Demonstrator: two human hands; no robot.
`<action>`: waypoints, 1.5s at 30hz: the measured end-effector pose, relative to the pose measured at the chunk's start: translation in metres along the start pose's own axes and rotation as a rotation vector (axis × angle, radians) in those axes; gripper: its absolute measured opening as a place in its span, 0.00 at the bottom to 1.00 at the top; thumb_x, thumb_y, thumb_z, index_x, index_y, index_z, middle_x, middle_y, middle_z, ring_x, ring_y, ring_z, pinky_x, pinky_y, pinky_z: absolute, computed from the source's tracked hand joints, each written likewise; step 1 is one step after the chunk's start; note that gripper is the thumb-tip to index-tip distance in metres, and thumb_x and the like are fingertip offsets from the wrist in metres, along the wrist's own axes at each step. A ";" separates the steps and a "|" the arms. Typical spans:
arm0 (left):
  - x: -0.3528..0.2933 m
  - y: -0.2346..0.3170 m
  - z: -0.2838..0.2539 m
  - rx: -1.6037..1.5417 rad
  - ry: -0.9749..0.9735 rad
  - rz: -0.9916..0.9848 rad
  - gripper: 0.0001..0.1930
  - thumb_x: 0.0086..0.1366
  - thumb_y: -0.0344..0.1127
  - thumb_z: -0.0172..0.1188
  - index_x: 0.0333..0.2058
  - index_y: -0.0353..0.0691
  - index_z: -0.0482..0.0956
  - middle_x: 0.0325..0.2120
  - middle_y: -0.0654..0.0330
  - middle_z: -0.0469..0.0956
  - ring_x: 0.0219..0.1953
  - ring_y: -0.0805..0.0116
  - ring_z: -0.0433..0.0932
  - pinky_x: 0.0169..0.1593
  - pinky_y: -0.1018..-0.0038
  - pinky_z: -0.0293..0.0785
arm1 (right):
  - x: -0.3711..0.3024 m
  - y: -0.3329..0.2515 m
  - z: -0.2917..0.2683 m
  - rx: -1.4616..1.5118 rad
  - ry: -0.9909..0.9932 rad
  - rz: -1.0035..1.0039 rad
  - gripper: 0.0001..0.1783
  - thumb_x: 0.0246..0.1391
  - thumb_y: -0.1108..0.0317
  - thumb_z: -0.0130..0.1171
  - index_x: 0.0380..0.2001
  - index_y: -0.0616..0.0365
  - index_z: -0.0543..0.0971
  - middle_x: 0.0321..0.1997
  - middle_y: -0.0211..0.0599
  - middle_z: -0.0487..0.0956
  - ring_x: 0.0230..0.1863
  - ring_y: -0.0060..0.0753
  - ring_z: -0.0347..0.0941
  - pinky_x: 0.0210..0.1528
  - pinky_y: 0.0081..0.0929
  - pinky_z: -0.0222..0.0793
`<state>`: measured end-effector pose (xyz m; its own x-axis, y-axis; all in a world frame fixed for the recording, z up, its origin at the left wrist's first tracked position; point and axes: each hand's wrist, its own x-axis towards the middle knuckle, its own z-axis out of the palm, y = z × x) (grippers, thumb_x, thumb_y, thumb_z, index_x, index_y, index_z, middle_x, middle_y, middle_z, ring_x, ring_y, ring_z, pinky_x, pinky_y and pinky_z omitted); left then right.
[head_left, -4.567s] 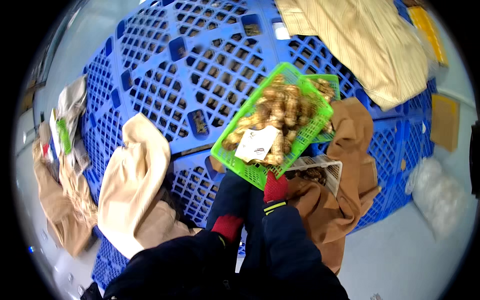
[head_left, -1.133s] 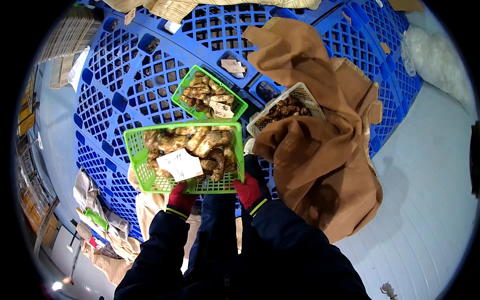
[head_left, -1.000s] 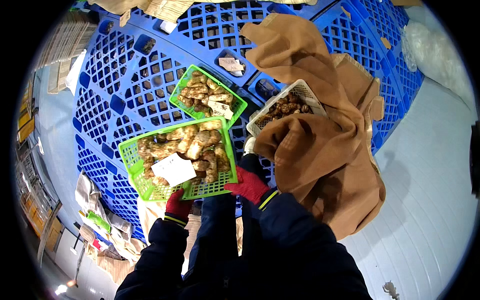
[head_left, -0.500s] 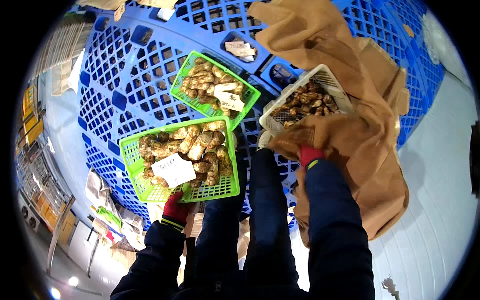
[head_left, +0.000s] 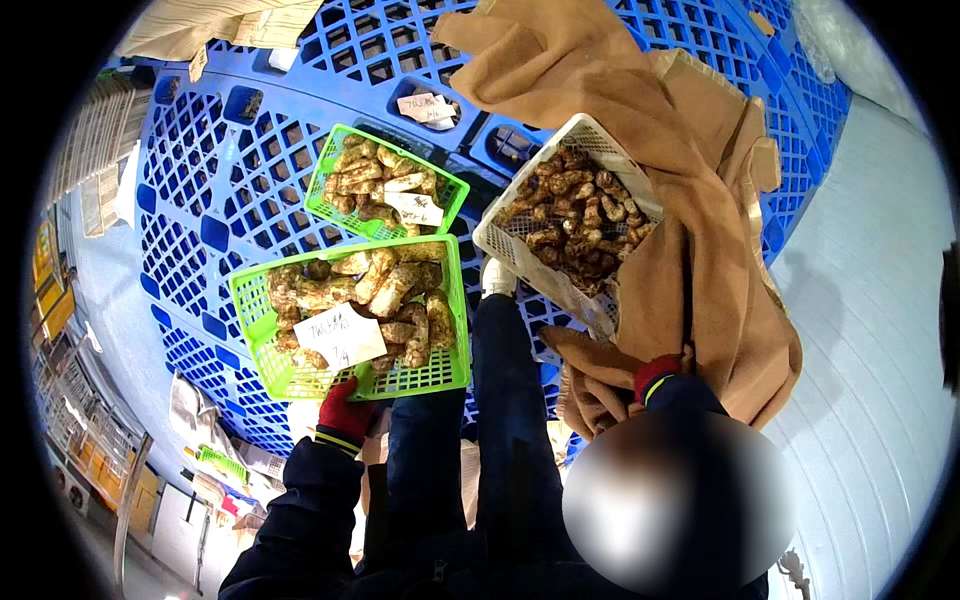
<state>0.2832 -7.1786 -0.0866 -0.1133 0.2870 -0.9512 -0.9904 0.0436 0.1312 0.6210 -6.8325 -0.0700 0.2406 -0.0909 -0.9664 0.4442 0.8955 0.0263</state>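
In a red glove, my left hand [head_left: 346, 408] grips the near rim of a green plastic basket [head_left: 456, 300], with thick, pale-brown mushrooms [head_left: 385, 285] and a handwritten white card [head_left: 340, 338] inside. My right hand [head_left: 657, 374], also red-gloved, is closed on a brown blanket [head_left: 725, 285] and bunches its near part; its fingertips are partly hidden by the folds. Just beyond that hand a white mesh basket [head_left: 600, 318] sits uncovered, holding darker, smaller mushrooms [head_left: 575, 215]. Behind the first basket stands a smaller green basket [head_left: 345, 224] of mushrooms, also with a card [head_left: 414, 208].
Blue plastic pallets [head_left: 270, 180] with open grids lie under the baskets. Paper tags [head_left: 427, 108] rest in a pallet recess. Pale floor [head_left: 850, 330] lies to the right. A white shoe [head_left: 497, 278] shows beside the white basket. A blurred patch covers part of my right forearm.
My right hand has drawn the blanket back toward me, baring more of the white basket and its mushrooms. My left hand still holds the green basket.
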 end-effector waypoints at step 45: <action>0.026 -0.005 -0.080 -0.026 0.085 -0.101 0.21 0.56 0.31 0.52 0.49 0.36 0.65 0.46 0.52 0.71 0.48 0.53 0.69 0.51 0.57 0.66 | 0.294 -0.131 -0.031 3.560 0.152 -0.240 0.17 0.48 0.65 0.59 0.42 0.59 0.72 0.39 0.40 0.76 0.36 0.34 0.74 0.31 0.23 0.74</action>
<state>0.2791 -7.2481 -0.1343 -0.0182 0.2001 -0.9796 -0.9987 0.0428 0.0273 0.6071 -6.9631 -0.3651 0.1910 0.0557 -0.9800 -0.7524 -0.6329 -0.1826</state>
